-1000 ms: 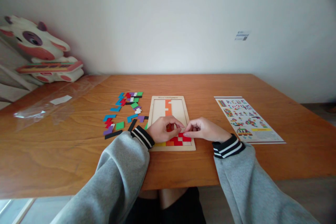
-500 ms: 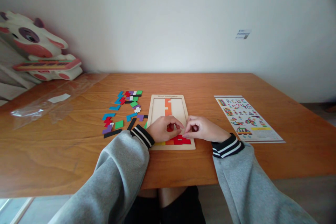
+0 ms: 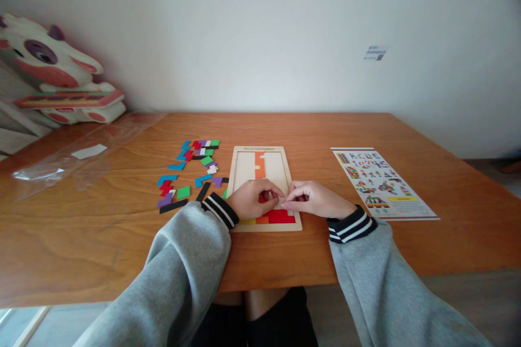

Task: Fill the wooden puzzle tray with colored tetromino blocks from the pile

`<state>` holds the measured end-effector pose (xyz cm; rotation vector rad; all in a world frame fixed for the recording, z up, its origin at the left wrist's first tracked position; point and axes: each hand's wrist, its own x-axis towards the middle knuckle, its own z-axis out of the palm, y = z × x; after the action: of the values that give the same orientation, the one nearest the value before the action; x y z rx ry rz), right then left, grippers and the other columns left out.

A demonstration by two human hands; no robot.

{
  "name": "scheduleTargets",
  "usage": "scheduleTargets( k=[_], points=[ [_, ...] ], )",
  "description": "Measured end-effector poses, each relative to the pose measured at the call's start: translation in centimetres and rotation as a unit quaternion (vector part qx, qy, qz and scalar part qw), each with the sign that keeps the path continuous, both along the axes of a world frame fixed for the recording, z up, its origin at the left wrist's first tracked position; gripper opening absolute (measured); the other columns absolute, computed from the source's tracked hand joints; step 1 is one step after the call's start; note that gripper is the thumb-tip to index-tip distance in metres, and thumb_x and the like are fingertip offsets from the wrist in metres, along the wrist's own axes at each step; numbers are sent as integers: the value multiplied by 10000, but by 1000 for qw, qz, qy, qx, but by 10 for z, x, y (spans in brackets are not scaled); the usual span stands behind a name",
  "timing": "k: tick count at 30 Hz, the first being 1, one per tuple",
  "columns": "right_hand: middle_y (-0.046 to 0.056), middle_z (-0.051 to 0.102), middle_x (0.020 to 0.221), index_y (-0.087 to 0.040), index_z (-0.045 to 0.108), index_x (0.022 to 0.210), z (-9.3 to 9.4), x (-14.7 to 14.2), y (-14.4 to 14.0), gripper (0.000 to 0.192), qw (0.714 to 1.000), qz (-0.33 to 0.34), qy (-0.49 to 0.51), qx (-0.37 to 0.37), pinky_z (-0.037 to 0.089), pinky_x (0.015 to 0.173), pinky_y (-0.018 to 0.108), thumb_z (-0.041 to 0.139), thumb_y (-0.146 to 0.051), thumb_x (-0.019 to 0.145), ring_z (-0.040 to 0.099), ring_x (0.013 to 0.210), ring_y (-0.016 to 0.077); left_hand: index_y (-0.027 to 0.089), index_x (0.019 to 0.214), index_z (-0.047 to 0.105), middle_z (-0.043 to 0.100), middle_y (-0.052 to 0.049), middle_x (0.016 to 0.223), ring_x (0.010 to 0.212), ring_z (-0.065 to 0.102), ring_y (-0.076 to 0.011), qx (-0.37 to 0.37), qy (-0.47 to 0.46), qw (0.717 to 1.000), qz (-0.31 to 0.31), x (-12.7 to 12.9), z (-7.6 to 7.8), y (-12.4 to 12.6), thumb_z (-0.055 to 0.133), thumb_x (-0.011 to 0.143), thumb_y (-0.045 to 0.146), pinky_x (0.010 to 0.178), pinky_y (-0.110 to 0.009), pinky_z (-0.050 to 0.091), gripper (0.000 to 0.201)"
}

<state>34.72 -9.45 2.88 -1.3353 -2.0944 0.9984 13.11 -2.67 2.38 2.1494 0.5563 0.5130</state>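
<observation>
A pale wooden puzzle board (image 3: 293,224) lies in front of me. Red pieces (image 3: 280,217) fill its lower right, with an orange piece (image 3: 262,220) and a bit of yellow beside them. More orange pieces (image 3: 259,161) run up the middle of the frame. My left hand (image 3: 253,199) is curled over the board, thumb and forefinger brought close together. Opposite it, my right hand (image 3: 307,198) is closed in a pinch at the board's right side, fingertips almost meeting the left ones. Whatever either hand holds is hidden or too small to make out.
Loose coloured puzzle pieces (image 3: 183,192) lie scattered left of the board. A printed pattern sheet (image 3: 382,184) rests at the right. Farther left are a clear plastic bag (image 3: 52,168) and a cow-shaped toy keyboard (image 3: 73,98). Behind the table stands a white wall.
The red pieces at the board's lower right now sit flatter and closer together. Both hands keep nearly the same pose, and the whole view has shifted slightly.
</observation>
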Motion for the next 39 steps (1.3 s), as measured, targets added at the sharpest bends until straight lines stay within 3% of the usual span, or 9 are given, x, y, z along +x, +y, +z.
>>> scheduleTargets(
  k=[11,16,19,23,26,30,33,39],
  points=[
    [-8,519,715,-207,772,874,-3,-2,0,382,999,-9,19,-36,398,591,255,767,-550,707,507,651,129,162,962,721,651,-29,795,644,546,-108,17,-3,1000,-6,-1,-1,-1,592,833,199,604,-212,444,186],
    [-10,547,683,-193,746,902,-5,-4,0,402,997,-36,36,-52,383,562,253,754,-553,721,490,618,129,160,993,696,661,-51,834,710,581,-135,80,-65,993,66,-1,0,-1,563,885,238,677,-251,472,189],
    [-2,581,662,-180,729,919,-4,-6,0,412,995,-67,42,-62,367,555,254,662,-571,806,490,611,135,160,986,683,661,-64,846,800,594,-172,198,-75,962,171,-6,3,7,540,897,235,793,-306,476,185],
    [48,689,827,-178,717,955,-1,-6,0,430,994,-96,31,-42,417,637,275,548,-568,887,578,732,174,175,1030,674,670,-87,985,952,582,-225,330,-7,897,295,-23,6,30,502,914,247,920,-371,449,219],
    [67,714,891,-174,706,985,-3,-6,1,441,992,-118,31,-19,450,703,298,509,-562,909,620,814,205,177,1115,652,654,-97,1143,1074,564,-249,345,79,856,377,-48,7,52,431,936,219,977,-393,434,287],
    [68,721,861,-178,712,984,-6,-6,1,444,991,-128,33,-1,468,699,304,502,-563,909,636,819,221,150,1251,578,564,-120,1356,1217,512,-292,300,205,804,471,-91,0,76,394,916,155,993,-439,436,383],
    [60,723,831,-185,718,959,-7,-6,1,443,990,-132,38,19,473,671,293,505,-570,905,637,788,218,165,1233,598,535,-118,1399,1252,499,-305,272,300,782,473,-113,-4,84,388,913,168,968,-436,454,382],
    [42,711,810,-180,701,913,-6,-7,2,444,989,-139,35,31,458,647,274,476,-563,925,624,743,195,182,991,714,719,-135,981,989,653,-289,275,387,762,440,-119,3,86,400,933,292,869,-395,483,338]
  ],
)
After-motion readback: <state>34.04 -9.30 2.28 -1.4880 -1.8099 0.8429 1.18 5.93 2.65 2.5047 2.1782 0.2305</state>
